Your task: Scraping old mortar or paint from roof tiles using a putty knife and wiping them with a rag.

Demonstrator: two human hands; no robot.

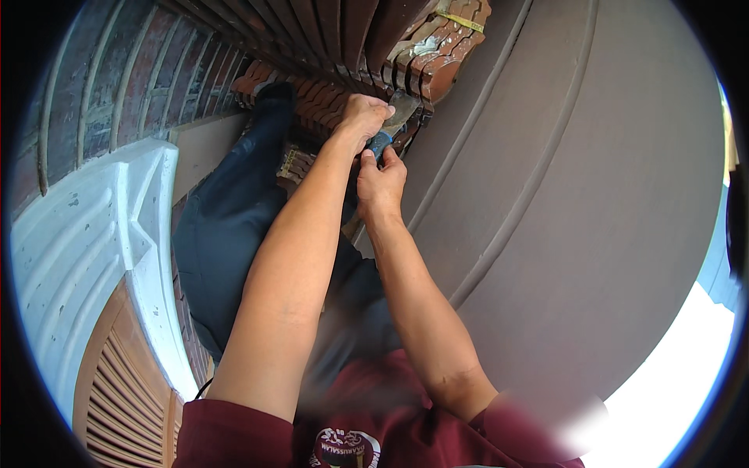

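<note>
My right hand (381,181) is closed round the dark blue handle of a scraper (402,111), whose broad greyish blade points up and away from me. On its left side, my left hand (363,118) is closed, with thumb and fingers pressed at the tool where handle meets blade. Just beyond the blade stand stacked reddish-brown roof tiles (446,76) with wavy edges and whitish smears on them. More such tiles (316,105) lie in a row left of my hands. What the blade tip touches is hard to make out.
A large brown ribbed surface (577,195) rises close on my right. To the left are a brick wall (94,101), pale blue moulding (86,210) and a louvred wooden shutter (129,390). My dark-trousered leg (226,210) is bent beside the tiles. A yellow strap (462,21) crosses the far stack.
</note>
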